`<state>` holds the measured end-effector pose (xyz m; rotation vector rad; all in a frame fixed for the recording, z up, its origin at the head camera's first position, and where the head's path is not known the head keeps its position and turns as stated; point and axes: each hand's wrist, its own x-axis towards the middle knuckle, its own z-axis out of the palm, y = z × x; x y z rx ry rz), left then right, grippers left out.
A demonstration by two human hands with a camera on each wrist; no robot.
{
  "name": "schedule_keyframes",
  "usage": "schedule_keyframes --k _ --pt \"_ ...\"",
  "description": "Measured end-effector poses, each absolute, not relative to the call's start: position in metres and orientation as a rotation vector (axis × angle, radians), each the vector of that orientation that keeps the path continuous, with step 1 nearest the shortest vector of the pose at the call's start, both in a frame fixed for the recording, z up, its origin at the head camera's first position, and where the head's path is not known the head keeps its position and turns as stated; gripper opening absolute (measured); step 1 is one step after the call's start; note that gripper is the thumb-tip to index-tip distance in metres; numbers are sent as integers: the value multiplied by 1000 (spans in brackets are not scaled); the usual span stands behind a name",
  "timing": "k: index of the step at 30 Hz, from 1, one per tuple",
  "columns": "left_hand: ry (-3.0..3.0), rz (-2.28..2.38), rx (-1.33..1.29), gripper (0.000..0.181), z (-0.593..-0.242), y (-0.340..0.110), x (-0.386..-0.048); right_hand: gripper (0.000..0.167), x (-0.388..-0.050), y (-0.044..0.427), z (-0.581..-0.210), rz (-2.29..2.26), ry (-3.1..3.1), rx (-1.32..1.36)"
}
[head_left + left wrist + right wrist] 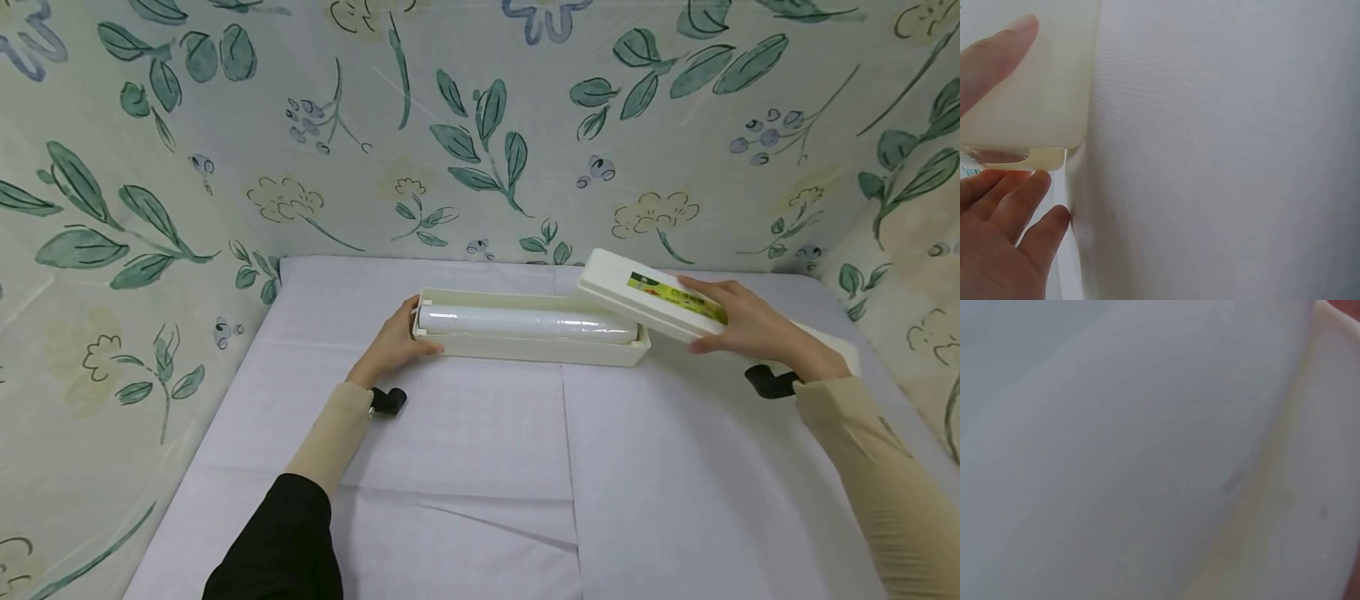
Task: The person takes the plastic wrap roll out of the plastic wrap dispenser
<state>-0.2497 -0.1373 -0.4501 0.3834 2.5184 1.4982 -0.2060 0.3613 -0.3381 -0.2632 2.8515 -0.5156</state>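
Note:
A long cream plastic box (pixel 525 348) stands on the table, its top open. Inside it lies a shiny roll of cling film (pixel 525 323). My left hand (pixel 393 342) grips the box's left end; the left wrist view shows the thumb on one side of the box (pixel 1035 94) and the fingers on the other. At the box's right end, my right hand (pixel 757 329) holds the white lid (pixel 618 287) with its yellow-green label (pixel 675 297). The lid is tilted, its left end raised over the roll's right end. Blurred pale plastic fills the right wrist view.
A white object (pixel 842 346) lies behind my right wrist, mostly hidden. White cloth (pixel 450 450) with fold creases covers the table. Floral sheets (pixel 360 167) rise at the back and both sides.

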Motion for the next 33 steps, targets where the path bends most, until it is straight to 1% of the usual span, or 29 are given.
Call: schedule_keyframes --k 33 --pt "2531 1495 393 100 -449 -138 -248 111 -189 400 -342 -499 2878 -239"
